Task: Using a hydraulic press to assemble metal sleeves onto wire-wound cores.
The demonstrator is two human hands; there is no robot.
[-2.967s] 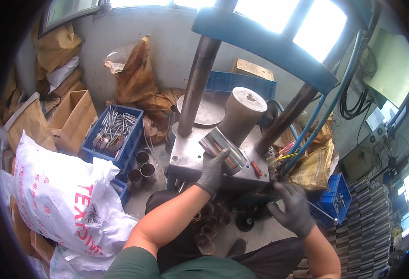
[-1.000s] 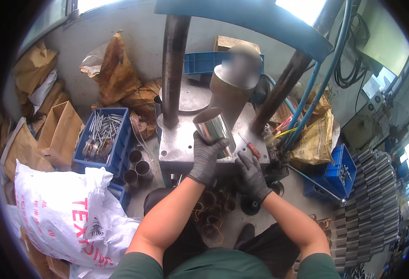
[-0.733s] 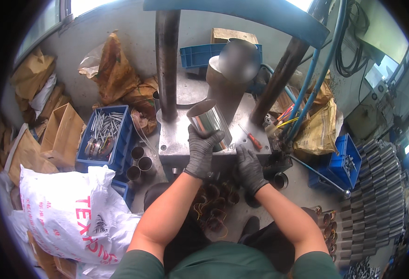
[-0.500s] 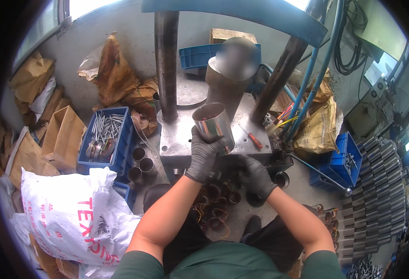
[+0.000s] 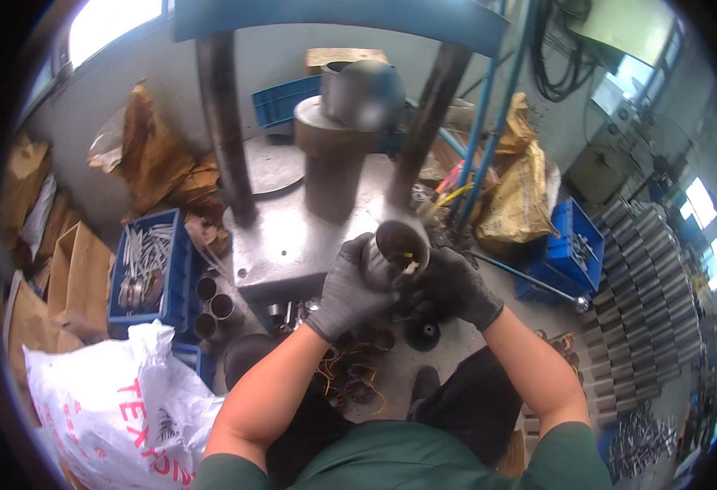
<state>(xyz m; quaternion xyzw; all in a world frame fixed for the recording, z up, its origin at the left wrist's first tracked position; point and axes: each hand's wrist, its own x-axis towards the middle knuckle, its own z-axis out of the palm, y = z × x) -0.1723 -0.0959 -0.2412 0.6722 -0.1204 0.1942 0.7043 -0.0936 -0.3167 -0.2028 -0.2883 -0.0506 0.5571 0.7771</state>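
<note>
A short, shiny metal cylinder (image 5: 375, 265) is held tilted, its open mouth toward me, just off the front edge of the press table (image 5: 281, 253). Some yellow and pale bits, perhaps wire, show inside its dark bore. My left hand (image 5: 350, 286), in a dark grey glove, is wrapped round the cylinder's left side. On its other side my right hand (image 5: 460, 287), gloved alike, closes against the lower right wall; its fingertips are partly hidden. Behind them a thick steel post (image 5: 330, 171) stands on the press table, with a ring-shaped metal part on top.
Blue bins (image 5: 177, 269) of metal parts stand at left, beside several empty cylinders (image 5: 222, 306). A white sack (image 5: 105, 408) lies near left. Wired copper coils (image 5: 358, 384) sit on the floor between my legs. Stacked metal cylinders (image 5: 644, 294) fill the right. Press columns (image 5: 226, 131) rise behind.
My left hand has brought the cylinder down and toward me, tipping its mouth my way. My right hand has come up from below the table edge onto it. The view has shifted right.
</note>
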